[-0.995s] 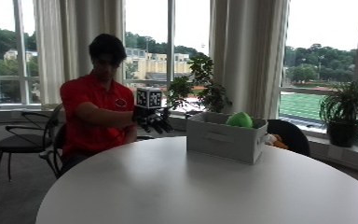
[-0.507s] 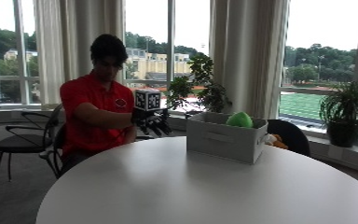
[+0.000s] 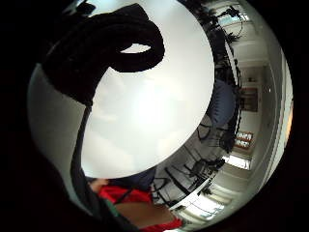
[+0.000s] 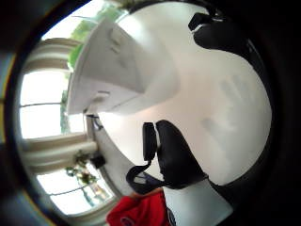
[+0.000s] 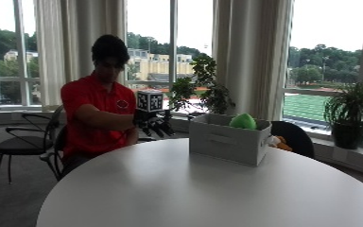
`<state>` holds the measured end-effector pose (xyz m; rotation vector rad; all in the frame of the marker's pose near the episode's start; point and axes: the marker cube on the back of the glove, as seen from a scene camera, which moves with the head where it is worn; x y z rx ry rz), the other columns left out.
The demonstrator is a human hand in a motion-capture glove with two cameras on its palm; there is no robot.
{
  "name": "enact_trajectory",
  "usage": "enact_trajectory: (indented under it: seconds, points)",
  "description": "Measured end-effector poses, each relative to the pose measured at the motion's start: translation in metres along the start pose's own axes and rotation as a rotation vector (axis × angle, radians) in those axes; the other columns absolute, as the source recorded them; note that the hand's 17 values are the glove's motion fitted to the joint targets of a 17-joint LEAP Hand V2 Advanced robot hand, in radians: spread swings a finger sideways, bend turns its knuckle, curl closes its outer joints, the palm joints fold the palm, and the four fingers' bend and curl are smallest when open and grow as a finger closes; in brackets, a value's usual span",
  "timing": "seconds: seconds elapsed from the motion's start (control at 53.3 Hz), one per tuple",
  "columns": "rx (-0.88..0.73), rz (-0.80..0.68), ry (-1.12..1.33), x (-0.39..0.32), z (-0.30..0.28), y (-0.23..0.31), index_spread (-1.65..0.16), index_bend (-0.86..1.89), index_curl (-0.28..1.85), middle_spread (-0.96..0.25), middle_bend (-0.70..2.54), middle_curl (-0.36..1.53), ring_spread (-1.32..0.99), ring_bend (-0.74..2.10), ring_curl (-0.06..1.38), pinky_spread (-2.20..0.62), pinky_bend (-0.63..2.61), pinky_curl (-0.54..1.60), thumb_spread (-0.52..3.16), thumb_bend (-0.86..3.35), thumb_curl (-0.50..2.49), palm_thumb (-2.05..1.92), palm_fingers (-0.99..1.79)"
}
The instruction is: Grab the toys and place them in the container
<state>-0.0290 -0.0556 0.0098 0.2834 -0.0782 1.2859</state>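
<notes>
The gloved right hand (image 5: 156,124) hangs above the near edge of the round white table (image 5: 187,194), fingers loosely spread, holding nothing. Beside it stands the grey container (image 5: 229,139) (a green toy (image 5: 242,121) pokes out). Behind: tall windows, curtains, potted plants (image 5: 351,113).

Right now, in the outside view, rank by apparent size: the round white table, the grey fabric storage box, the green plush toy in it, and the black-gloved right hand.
1. Round white table
2. Grey fabric storage box
3. Black-gloved right hand and green plush toy: these look alike, so unranked; the toy is partly hidden inside the box.
</notes>
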Motion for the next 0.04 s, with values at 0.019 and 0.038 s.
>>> enact_trajectory:
  seconds: [0.019,0.038]
  points:
    - [0.004,0.021,-0.001,0.0007,-0.0001,0.0026,-0.42,0.22,0.48,-0.22,0.18,0.34,-0.26,0.33,0.33,0.05,0.67,0.33,1.24,-0.02,0.31,0.00,0.19]
    - [0.002,-0.003,-0.003,0.0031,-0.0007,0.0043,-0.42,0.23,0.48,-0.22,0.18,0.34,-0.26,0.33,0.32,0.05,0.67,0.32,1.24,-0.02,0.31,0.00,0.20]
